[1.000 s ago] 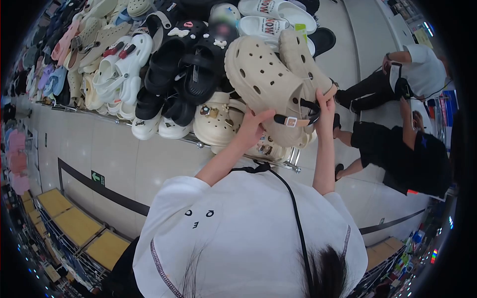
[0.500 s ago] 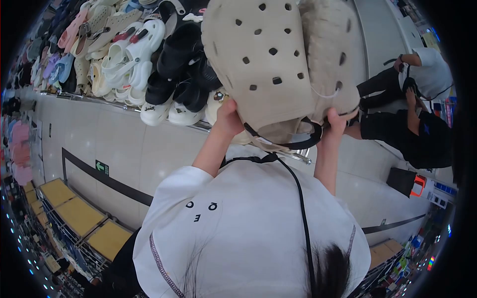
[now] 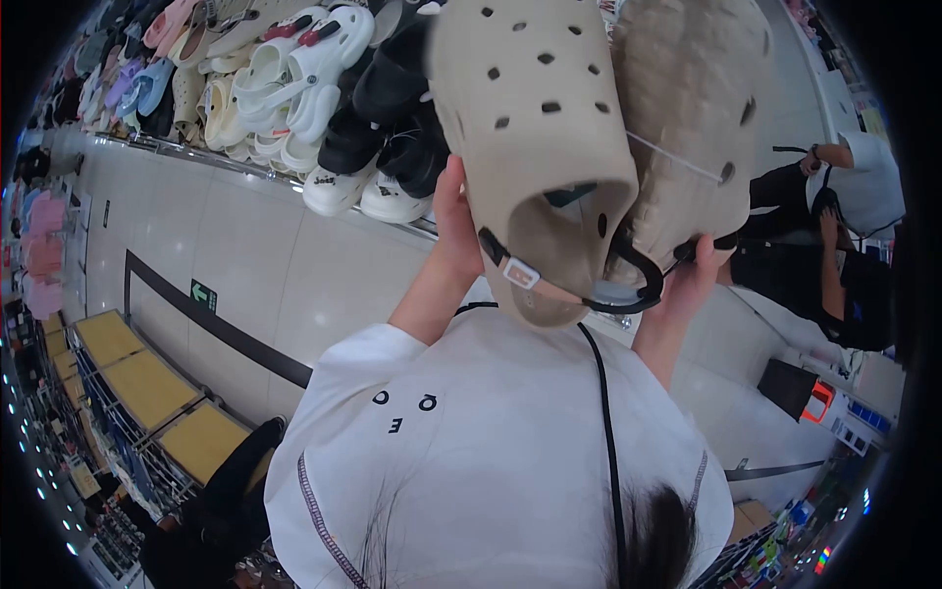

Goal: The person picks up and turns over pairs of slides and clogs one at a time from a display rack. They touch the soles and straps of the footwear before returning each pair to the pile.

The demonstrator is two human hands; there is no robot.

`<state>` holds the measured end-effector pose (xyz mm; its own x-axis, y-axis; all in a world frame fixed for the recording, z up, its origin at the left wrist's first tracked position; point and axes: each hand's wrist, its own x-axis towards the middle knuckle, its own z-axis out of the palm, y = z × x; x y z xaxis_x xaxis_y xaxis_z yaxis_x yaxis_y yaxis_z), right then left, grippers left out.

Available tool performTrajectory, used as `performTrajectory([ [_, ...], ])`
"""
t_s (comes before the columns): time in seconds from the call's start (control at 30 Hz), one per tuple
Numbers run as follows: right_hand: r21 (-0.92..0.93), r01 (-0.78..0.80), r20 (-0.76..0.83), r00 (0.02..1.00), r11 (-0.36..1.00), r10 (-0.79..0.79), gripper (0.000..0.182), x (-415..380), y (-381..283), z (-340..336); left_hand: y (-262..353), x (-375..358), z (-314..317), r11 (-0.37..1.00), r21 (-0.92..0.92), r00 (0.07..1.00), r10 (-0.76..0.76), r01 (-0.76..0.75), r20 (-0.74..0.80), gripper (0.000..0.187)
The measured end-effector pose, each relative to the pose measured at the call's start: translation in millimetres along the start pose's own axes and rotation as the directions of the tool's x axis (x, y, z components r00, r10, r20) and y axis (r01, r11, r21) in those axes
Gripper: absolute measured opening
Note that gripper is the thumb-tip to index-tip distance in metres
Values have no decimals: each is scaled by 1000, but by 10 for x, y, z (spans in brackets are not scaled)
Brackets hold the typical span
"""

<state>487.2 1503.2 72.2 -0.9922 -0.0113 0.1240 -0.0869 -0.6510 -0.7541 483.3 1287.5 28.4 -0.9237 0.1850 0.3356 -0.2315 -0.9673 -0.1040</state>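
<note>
A shopper's left hand (image 3: 457, 224) grips a large beige foam clog (image 3: 530, 128) pierced with dark holes, thumb up along its outer edge, at a shoe display in a tiled store aisle. The right hand (image 3: 689, 287) grips the matching beige clog (image 3: 687, 108) near the heel, thumb on the near side; the other fingers of both hands are mostly hidden. The pair is lifted in front of the chest, side by side, heel openings toward the wearer, with a thin pale tie (image 3: 677, 157) running across between them. A tan heel strap with a pale square buckle (image 3: 520, 274) crosses the back of the first clog.

To the left, black clogs (image 3: 392, 83) and white clogs with red trim (image 3: 319, 71) crowd a rack edged by a metal rail (image 3: 218, 165). At right stand a person in a white top (image 3: 868, 182) and a person in black (image 3: 868, 294).

Such bulky, tied footwear is probably best supported from both outer sides, the hands moving together so that the tie takes no pull. A light hold by the foam, rather than by the straps, would spare the buckle and leave the heel openings in clear view.
</note>
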Motion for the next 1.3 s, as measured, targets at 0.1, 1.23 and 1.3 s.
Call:
performTrajectory([
  [0.1,24,-45,58,997,999,44,55,-22,-40,-12,-34,50,116,998,-62,999,-22,21,-30,62],
  [1.23,-644,-146,-187,982,751,30,41,384,832,-232,278,28,-249,730,673,800,332,118,-500,50],
  [1.3,-740,-130,-153,988,660,23,42,392,934,-392,222,25,-266,775,625,795,321,92,-514,45],
])
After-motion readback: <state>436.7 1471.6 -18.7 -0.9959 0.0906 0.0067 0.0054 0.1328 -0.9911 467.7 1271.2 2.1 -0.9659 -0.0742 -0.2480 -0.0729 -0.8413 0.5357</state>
